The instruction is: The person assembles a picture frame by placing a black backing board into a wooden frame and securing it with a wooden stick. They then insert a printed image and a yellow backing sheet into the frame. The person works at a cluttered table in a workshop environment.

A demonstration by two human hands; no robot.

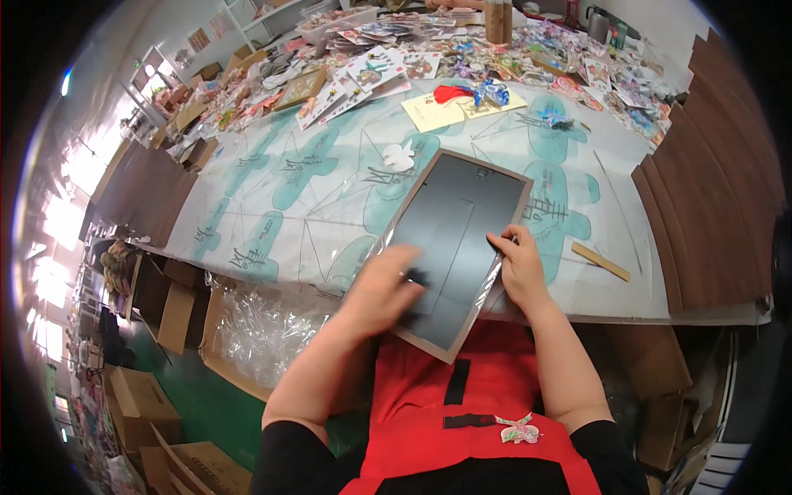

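Observation:
A picture frame with a black back panel (450, 227) lies tilted over the near table edge, wrapped in clear plastic film. My left hand (381, 285) presses on its lower left part, fingers closed over a small dark piece on the back. My right hand (520, 260) grips the frame's right edge and the film there. A white paper cutout (399, 156) lies just beyond the frame's far left corner.
The table (313, 198) has a white and teal patterned cover. Yellow sheets (458, 109) with red and blue decorations, many colourful cards (371, 70) and a wooden strip (601, 261) lie on it. A cardboard box of clear plastic bags (256, 330) stands below left.

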